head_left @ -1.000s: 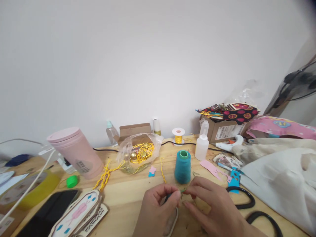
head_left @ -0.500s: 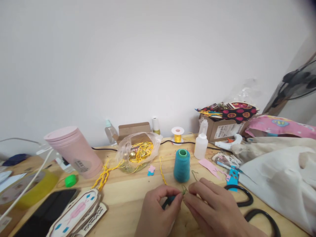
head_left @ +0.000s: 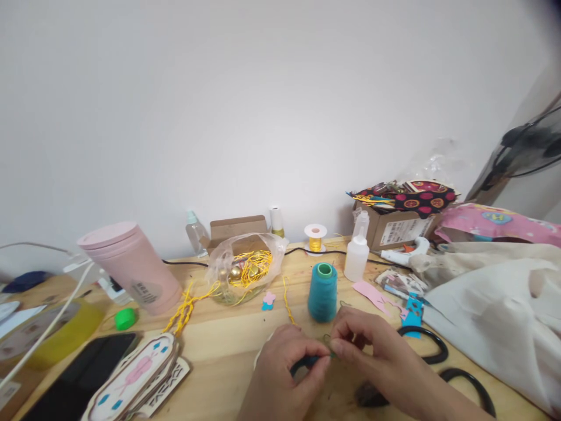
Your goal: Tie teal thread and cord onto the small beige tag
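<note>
Near the front edge of the wooden table, my left hand [head_left: 289, 368] is closed, thumb and forefinger pinched on a thin green cord. A dark blue item, partly hidden, shows inside its curled fingers. My right hand [head_left: 372, 345] pinches the same green cord [head_left: 328, 339] just to the right, its fingertips close to the left ones. Behind the hands stands a teal thread cone [head_left: 323, 293]. A yellow braided cord [head_left: 287, 301] lies left of the cone. Black-handled scissors [head_left: 467, 380] rest beside and partly under my right forearm.
At left are a pink tumbler [head_left: 134, 269], a phone [head_left: 83, 374] and stacked decorated tags [head_left: 135, 380]. Behind are a plastic bag of yellow cords [head_left: 245, 266], a white bottle [head_left: 356, 257] and a cardboard box [head_left: 394, 228]. White cloth [head_left: 499, 310] covers the right side.
My right hand has turned and lifted its fingers into a raised pinch, uncovering a dark item beneath it. My left hand has tilted slightly, showing more of the dark blue item.
</note>
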Demonstrator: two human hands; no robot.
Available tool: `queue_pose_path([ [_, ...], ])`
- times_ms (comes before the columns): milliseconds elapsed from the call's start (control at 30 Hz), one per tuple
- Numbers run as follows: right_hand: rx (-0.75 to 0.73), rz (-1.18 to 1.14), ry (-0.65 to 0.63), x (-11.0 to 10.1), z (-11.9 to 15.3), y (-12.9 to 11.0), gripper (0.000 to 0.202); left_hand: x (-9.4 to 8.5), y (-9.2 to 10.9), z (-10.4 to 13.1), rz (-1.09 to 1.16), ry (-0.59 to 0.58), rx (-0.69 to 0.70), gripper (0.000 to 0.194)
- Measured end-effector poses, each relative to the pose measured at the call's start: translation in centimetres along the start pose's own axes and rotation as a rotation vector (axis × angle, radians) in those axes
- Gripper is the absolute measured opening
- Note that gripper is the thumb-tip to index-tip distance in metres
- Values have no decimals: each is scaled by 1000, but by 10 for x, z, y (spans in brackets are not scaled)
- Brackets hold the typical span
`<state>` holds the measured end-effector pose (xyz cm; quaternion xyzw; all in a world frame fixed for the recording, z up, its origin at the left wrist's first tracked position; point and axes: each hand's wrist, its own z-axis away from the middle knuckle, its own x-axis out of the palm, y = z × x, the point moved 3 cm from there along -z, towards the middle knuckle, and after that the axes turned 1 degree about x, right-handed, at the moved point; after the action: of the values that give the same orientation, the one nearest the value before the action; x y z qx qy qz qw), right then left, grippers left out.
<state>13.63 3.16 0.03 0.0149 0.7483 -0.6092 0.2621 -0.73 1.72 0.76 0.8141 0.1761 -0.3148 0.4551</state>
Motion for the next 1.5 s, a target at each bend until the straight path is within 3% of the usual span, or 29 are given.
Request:
queue_pose_path([
  [200,469,-638,-216,10,3,20,19,-6,12,-2,-72,117,325,13],
  [300,608,-839,-251,13,6,19,14,-11,18,-2,-103,181,409,17],
  [400,656,-930,-319,17,8,13,14,-12,19,0,-103,203,449,19],
  [500,568,-913,-390,20,8,9,22,-9,15,2,-45,138,357,16],
  [567,488,-789,-357,21,6,12,29,-7,8,2,50,81,188,12],
  [733,156,-126,-21,5,-1,15,19,3,-13,3,463,56,-434,10],
  [833,-87,148,196,-7,2,2,11,8,-21,4,673,98,-641,10],
  [933,-385,250,173,-5,9,-13,10,9,-24,4,720,121,-661,11],
  [1000,-497,318,133,0,13,-17,12,9,-24,3,723,110,-648,10],
  [1167,-423,413,171,2,12,-10,15,11,-21,2,743,101,-659,9],
  [1367,-304,395,130,4,7,-5,14,15,-19,1,793,94,-685,9],
  [1500,-307,429,135,9,6,-5,19,12,-19,2,657,97,-627,12],
])
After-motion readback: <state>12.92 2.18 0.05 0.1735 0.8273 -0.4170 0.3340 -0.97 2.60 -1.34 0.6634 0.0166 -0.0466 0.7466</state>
